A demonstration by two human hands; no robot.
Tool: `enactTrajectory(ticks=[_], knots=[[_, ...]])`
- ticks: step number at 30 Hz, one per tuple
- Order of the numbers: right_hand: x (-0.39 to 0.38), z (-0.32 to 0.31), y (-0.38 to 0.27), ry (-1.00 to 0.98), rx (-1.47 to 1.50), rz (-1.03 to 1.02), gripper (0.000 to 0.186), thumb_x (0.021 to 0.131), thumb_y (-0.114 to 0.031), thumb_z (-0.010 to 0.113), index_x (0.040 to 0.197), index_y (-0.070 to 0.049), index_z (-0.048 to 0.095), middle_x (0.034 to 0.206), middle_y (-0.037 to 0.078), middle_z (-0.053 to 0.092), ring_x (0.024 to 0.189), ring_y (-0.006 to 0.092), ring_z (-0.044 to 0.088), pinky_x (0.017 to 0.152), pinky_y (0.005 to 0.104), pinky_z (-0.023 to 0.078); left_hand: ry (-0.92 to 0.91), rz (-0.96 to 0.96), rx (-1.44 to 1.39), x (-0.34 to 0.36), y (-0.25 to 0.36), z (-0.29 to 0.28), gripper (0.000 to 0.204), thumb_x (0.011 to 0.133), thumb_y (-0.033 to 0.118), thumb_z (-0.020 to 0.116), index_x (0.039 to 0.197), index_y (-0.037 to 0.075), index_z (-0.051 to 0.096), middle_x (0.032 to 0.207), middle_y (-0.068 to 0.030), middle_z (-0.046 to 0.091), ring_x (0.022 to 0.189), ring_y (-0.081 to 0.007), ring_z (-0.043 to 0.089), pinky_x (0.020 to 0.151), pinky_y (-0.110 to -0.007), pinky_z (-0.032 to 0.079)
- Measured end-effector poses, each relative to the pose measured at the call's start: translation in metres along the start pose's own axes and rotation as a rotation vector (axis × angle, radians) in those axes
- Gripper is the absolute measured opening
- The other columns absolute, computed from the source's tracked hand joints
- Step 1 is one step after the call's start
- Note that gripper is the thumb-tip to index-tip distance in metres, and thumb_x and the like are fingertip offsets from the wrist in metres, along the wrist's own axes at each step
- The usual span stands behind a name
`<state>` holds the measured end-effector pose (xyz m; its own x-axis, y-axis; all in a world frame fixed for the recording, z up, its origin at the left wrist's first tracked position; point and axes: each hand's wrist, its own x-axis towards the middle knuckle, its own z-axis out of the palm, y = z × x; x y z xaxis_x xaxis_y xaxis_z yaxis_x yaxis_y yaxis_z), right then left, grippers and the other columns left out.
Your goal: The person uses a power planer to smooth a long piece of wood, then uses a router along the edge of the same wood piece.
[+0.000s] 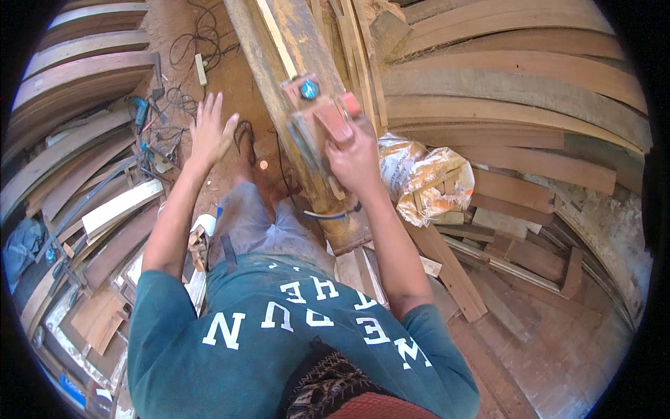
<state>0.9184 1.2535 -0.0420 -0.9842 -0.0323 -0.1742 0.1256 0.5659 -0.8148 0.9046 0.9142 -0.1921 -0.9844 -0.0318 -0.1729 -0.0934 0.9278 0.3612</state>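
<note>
Crowding planer and beam: planks, sack.

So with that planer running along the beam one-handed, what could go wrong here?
Only the right hand grips the electric planer on the long beam; the left hand is spread in the air, so the tool might twist or slip off the narrow face. The cord seems to hang beside the beam near the legs and could snag. Loose boards and cables underfoot could cause a stumble.
</note>
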Motion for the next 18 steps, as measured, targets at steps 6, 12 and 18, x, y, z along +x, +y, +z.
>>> enactTrajectory(ticks=[6,12,18], knots=[[0.160,0.050,-0.054,0.061,-0.193,-0.295,0.031,0.090,-0.015,0.068,0.120,-0.007,0.075,0.107,0.017,0.079,0.110,0.0363,0.074,0.100,0.0437,0.055,-0.152,-0.046,-0.336,-0.043,0.008,-0.004,0.064,0.102,0.033,0.070,0.155,0.003,0.050,0.145,-0.0259,0.059,0.132,-0.0410,0.058,0.113,-0.047,0.046],[0.170,0.040,-0.089,0.149,0.066,-0.141,0.032,0.090,-0.022,0.072,0.116,-0.003,0.075,0.106,0.018,0.079,0.101,0.0288,0.076,0.091,0.0405,0.057,-0.098,-0.316,-0.772,-0.014,0.033,0.011,0.043,0.102,0.028,0.067,0.134,-0.002,0.066,0.112,-0.0198,0.074,0.105,-0.0295,0.072,0.095,-0.039,0.056],[0.049,-0.046,-0.046,0.269,0.123,0.016,0.031,0.087,-0.012,0.076,0.114,0.003,0.072,0.104,0.008,0.076,0.093,0.0164,0.070,0.084,0.0339,0.056,-0.339,-0.348,-0.629,-0.001,0.133,0.026,0.063,0.102,0.058,0.065,0.109,-0.005,0.067,0.086,-0.0146,0.072,0.078,-0.0235,0.071,0.074,-0.040,0.059]])
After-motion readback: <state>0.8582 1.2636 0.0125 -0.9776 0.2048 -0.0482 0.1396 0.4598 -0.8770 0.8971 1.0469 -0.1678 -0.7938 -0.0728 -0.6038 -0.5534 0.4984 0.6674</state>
